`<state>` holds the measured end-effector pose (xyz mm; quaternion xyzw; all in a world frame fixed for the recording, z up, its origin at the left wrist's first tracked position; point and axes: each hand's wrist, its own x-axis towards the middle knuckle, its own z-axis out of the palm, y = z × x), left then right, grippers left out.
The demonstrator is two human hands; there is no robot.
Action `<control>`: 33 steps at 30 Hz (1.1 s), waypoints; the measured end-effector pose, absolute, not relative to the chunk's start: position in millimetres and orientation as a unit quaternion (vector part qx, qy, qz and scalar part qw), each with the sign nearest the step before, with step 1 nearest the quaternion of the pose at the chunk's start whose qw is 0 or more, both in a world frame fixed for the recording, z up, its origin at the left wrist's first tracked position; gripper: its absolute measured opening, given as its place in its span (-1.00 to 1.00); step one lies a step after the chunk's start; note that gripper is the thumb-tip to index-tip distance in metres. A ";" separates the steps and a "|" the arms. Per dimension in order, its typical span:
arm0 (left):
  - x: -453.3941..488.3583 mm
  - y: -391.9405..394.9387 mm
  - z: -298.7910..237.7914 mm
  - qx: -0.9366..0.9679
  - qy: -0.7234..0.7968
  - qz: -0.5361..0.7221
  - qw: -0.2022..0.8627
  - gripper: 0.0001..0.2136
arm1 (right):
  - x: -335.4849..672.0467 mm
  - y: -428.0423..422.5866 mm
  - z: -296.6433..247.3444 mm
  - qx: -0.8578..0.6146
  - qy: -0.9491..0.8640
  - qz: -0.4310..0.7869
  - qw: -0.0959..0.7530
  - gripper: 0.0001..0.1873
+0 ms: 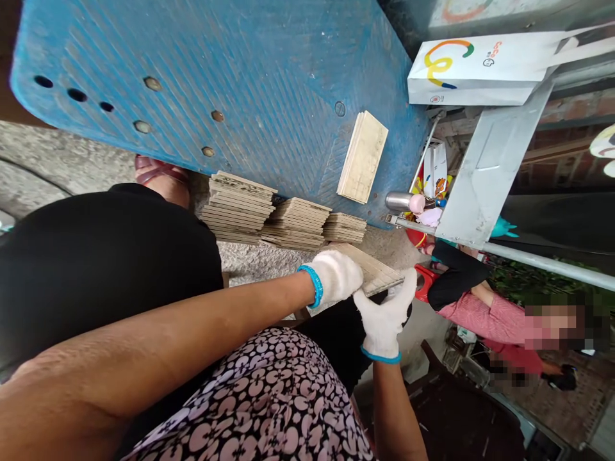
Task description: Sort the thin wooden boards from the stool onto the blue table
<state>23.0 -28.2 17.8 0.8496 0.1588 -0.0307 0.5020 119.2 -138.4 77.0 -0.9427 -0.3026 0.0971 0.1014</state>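
White-gloved left hand [339,276] grips pale slats [377,267] before the lap, fingers curled; right hand [385,317], fingers spread, braces their end. Even pressure should keep edges flush. Beyond, similar piles [296,224] line the blue desk [250,83].

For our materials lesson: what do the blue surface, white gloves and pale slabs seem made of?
Blue surface: probably scuffed plastic, given ribs and rounded corners. White gloves: likely matte knit; cuffs look gathered. Pale slabs: perhaps wood or ceramic; dull, mottled faces fit either.

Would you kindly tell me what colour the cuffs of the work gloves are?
The cuffs are bright blue, in the head view.
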 end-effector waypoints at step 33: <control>-9.9 47.9 46.0 0.721 0.430 -0.022 0.543 -0.64 | 166.1 -34.5 -13.1 -0.848 -0.331 0.288 0.299 0.18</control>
